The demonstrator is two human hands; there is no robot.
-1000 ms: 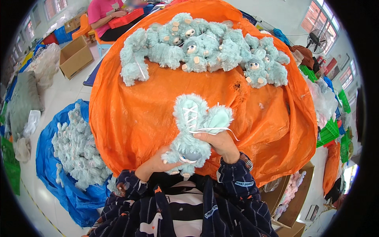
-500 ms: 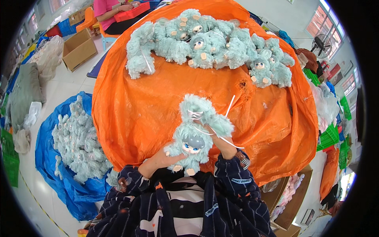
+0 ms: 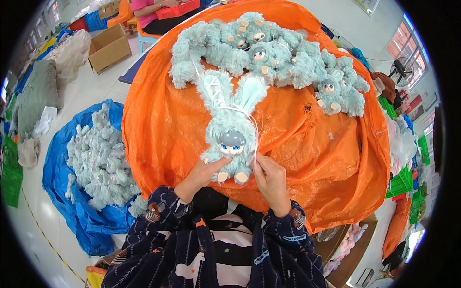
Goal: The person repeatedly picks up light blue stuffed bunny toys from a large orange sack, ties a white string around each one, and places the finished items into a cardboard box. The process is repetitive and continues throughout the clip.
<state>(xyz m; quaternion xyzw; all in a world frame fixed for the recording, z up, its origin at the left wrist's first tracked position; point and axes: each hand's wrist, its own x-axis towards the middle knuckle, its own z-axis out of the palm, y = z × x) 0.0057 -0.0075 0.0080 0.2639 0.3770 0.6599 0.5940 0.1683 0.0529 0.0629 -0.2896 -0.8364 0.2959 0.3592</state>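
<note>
A pale blue-green plush doll (image 3: 226,124) with long rabbit ears, a grey-topped blue-eyed face and beige feet is held upright over the near part of the orange-covered table. My left hand (image 3: 199,176) grips its lower body from the left, thumb across the front below the face. A thin white ribbon (image 3: 256,130) criss-crosses up the doll's left-side ear, passes across the ear bases and drops down the right side. There my right hand (image 3: 272,183) pinches it beside the doll's foot. The other ear stands up with its smooth inner side showing.
Similar plush dolls (image 3: 297,62) lie heaped along the table's far edge. The orange sheet (image 3: 163,125) is wrinkled. Left of the table, a blue sheet (image 3: 60,187) holds a pile of plush pieces (image 3: 98,161). Farther off are an open cardboard box (image 3: 109,50) and a seated person (image 3: 146,17).
The doll's ears, bent over and gathered at my right hand before, now stand upright. My right hand has come down from the ears to beside the doll's feet, drawing the ribbon along.
</note>
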